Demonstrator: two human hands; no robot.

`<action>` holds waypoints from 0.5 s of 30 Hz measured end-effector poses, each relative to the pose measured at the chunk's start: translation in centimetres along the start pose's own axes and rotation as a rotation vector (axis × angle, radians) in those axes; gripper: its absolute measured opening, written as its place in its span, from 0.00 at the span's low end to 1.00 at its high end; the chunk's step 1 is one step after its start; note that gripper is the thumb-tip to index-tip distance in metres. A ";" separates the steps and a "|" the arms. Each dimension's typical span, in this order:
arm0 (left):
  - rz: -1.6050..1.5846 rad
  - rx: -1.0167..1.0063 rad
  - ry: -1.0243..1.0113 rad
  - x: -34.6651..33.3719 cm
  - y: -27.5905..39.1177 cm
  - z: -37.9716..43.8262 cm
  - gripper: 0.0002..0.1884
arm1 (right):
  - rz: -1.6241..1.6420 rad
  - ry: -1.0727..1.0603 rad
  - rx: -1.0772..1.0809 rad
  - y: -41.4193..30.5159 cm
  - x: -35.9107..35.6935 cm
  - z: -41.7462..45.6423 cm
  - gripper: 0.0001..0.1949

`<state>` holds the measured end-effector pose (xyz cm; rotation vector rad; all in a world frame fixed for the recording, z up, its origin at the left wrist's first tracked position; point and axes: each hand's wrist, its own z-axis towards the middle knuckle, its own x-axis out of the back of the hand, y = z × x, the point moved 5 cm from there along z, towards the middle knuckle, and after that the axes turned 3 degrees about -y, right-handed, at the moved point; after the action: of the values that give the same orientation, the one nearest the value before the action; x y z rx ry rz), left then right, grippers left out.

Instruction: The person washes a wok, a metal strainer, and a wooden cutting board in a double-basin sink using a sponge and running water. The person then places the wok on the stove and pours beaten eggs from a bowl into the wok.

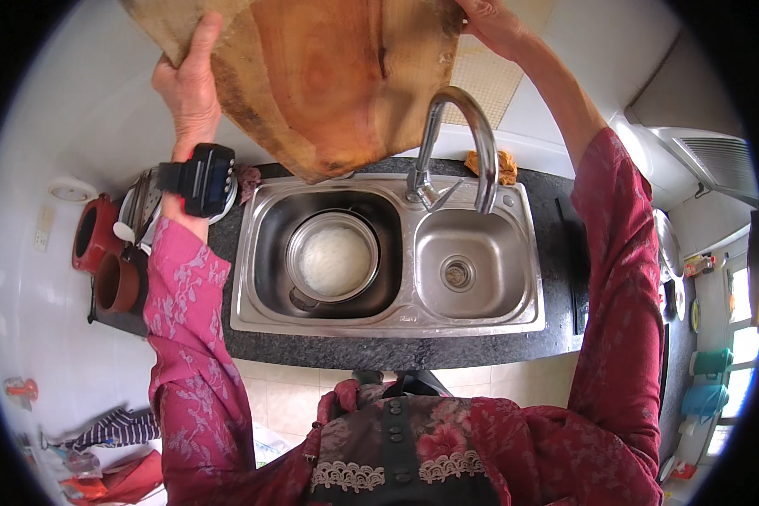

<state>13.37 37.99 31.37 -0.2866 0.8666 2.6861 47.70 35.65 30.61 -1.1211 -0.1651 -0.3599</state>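
A thick wooden board (329, 69), stained dark along its edges, is raised above the back of the sink with one corner pointing down. My left hand (193, 88) grips its left edge, thumb on the near face. At its upper right edge is my right hand (490, 22), partly cut off by the picture's top. Below stands a double-bowl stainless steel sink (408, 278). In its left bowl sits a metal pot (294, 253) holding cloudy whitish liquid. A chrome gooseneck faucet (465, 98) arches in front of the board's right side, its spout over the right bowl.
Dark speckled countertop (354, 348) surrounds the sink. An orange-brown cloth (490, 166) lies behind the faucet. At left are a red pot (95, 231), a brown clay pot (117, 283) and a white spoon (124, 231). A range hood (711, 158) juts in at right.
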 end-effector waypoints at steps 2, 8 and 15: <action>-0.020 0.049 -0.034 -2.1 -2.2 -0.3 0.19 | -0.181 0.068 0.046 3.1 3.6 0.3 0.31; -0.019 0.122 -0.055 -6.1 -7.7 -1.5 0.16 | 0.070 0.210 -0.102 6.4 5.3 -4.1 0.30; 0.041 0.201 -0.124 -8.9 -10.5 -2.1 0.10 | 0.096 0.007 -0.193 10.5 7.4 -5.3 0.40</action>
<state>25.50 42.81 26.54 -0.0567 1.1033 2.5947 58.15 33.43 21.66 -1.3136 -0.0711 -0.2986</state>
